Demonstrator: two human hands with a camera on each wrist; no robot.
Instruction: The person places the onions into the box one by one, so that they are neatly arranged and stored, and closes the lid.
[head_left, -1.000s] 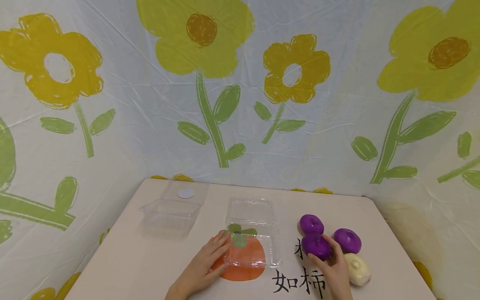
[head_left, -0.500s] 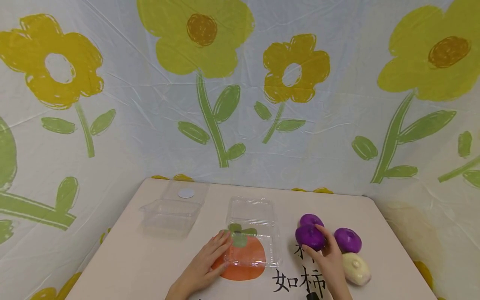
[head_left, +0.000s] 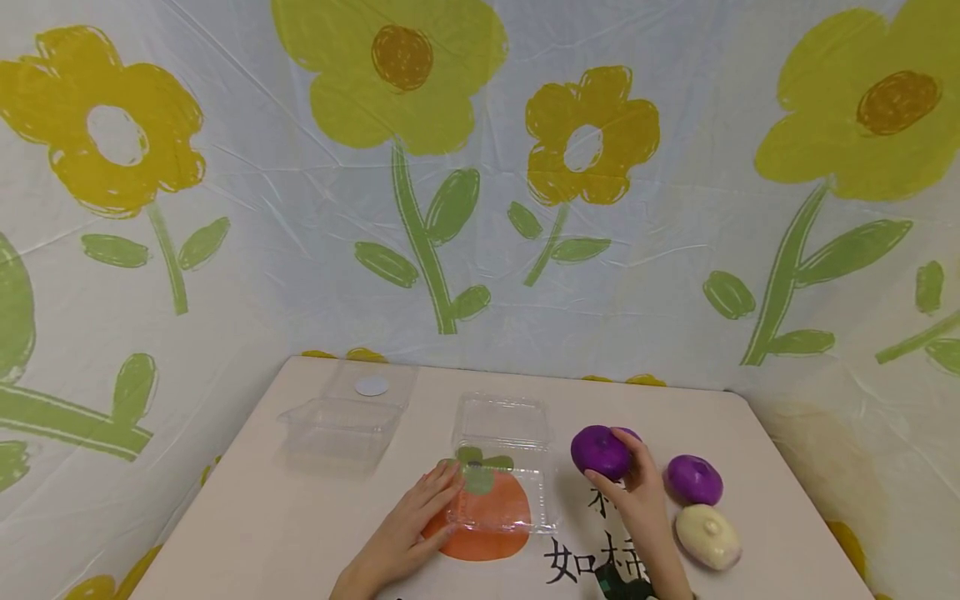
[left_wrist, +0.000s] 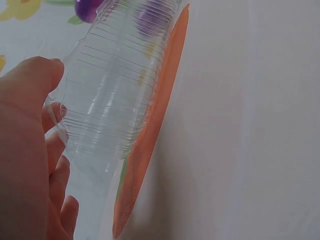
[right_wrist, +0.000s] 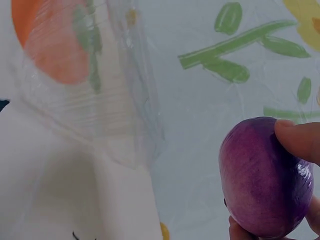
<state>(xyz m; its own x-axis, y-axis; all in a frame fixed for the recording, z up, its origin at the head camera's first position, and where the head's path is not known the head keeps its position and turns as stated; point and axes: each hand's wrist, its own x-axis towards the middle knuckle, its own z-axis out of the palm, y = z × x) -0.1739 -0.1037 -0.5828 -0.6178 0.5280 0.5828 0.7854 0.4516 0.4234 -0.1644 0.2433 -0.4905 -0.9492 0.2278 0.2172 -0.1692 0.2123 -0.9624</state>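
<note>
Purple bulb (head_left: 600, 452): in my right hand (head_left: 640, 492), glossy, well to the right of the flower-printed fruit's middle and apart from the clear box (head_left: 545, 500).
Right fingers: clamped on that bulb, thumb on the near side, fingertips round the far side.
Left hand (head_left: 412, 521): at the left side of the clear box, fingers loosely stretched and touching the rim, thumb spread away toward the near corner.
Clear box: ribbed plastic, on the table (head_left: 225, 517), lid (head_left: 501, 419) folded back at the far side; orange fruit print (head_left: 487, 547) shows through the base.
Second bulb (head_left: 628, 431): purple, mostly hidden behind the held one and my fingers; contact between them, cannot tell.
Third bulb (head_left: 694, 479): purple, right of my right hand.
Pale bulb (head_left: 708, 537): cream, just nearer me than the third.
Other box (head_left: 337, 437): clear, farther left, lid back with a round white label (head_left: 371, 386).
Black characters (head_left: 570, 560): printed near my right wrist.
Backdrop cloth (head_left: 330, 250): pale, yellow flowers, green stems.
</note>
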